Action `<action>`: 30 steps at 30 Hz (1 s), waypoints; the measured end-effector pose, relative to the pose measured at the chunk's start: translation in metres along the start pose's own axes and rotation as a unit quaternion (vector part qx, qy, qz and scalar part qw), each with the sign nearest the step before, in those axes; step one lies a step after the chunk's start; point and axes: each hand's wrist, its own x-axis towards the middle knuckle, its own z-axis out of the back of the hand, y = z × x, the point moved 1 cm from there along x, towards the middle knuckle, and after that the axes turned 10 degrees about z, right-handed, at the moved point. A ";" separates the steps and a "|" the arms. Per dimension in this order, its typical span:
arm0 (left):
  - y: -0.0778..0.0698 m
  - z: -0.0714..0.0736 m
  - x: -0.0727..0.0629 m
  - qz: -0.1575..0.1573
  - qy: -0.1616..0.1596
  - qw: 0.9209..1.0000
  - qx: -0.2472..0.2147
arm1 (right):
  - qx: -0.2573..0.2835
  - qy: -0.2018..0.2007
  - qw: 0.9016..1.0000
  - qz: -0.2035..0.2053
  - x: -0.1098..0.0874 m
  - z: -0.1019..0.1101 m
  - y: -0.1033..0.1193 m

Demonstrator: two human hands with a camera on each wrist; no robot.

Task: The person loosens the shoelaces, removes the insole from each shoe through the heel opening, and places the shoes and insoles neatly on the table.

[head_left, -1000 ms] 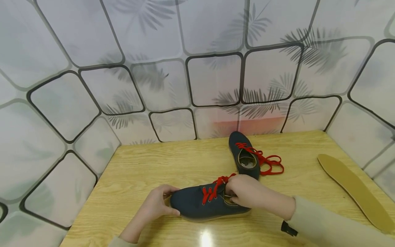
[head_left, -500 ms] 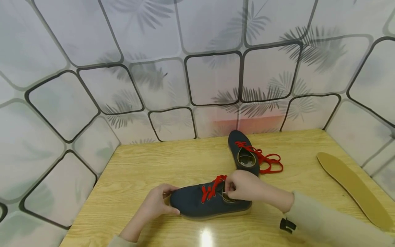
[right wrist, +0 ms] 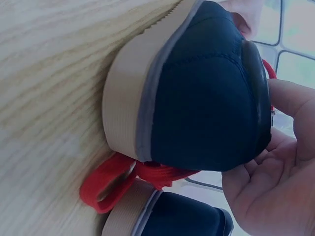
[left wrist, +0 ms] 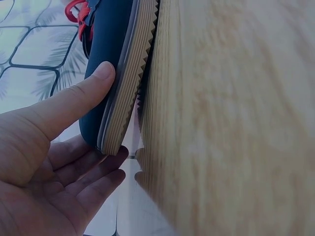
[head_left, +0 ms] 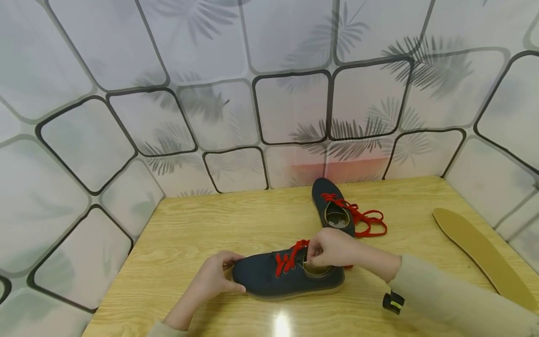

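A dark blue lace-up shoe (head_left: 261, 276) lies sole-down across the front of the table, toe to the left. My left hand (head_left: 214, 278) holds its toe; in the left wrist view the thumb lies along the upper and the fingers reach round the toe end of the shoe (left wrist: 110, 44). At the shoe's opening, the curled fingers of my right hand (head_left: 332, 248) pinch near the tongue, fingertips partly hidden. From the right wrist camera I see the heel (right wrist: 202, 108) with that hand behind it. Red laces (head_left: 288, 262) are threaded through the eyelets.
Just behind stands a matching shoe (head_left: 322, 192), its long red laces (head_left: 370, 222) spilling right. A tan insole (head_left: 480, 252) lies at the table's right. Patterned fabric walls (head_left: 294, 107) enclose the wooden table (head_left: 202, 220) at the back and sides.
My right hand has lifted slightly, and more of the shoe's opening shows beneath it. A bit of red lace now appears behind the heel. The left hand has stayed on the toe.
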 end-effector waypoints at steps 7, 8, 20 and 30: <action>-0.001 0.000 0.000 0.004 0.011 1.000 -0.010 | 0.044 0.033 0.998 -0.013 0.002 0.007 0.001; -0.001 0.001 0.000 0.004 0.011 1.000 -0.010 | 0.046 0.038 0.998 -0.015 0.001 0.008 0.001; -0.002 0.001 0.001 0.004 0.009 1.000 -0.002 | 0.008 0.071 0.997 0.014 0.001 0.012 0.002; -0.001 0.001 0.000 0.007 0.009 1.000 -0.005 | 0.085 0.034 0.996 0.003 -0.001 0.010 -0.005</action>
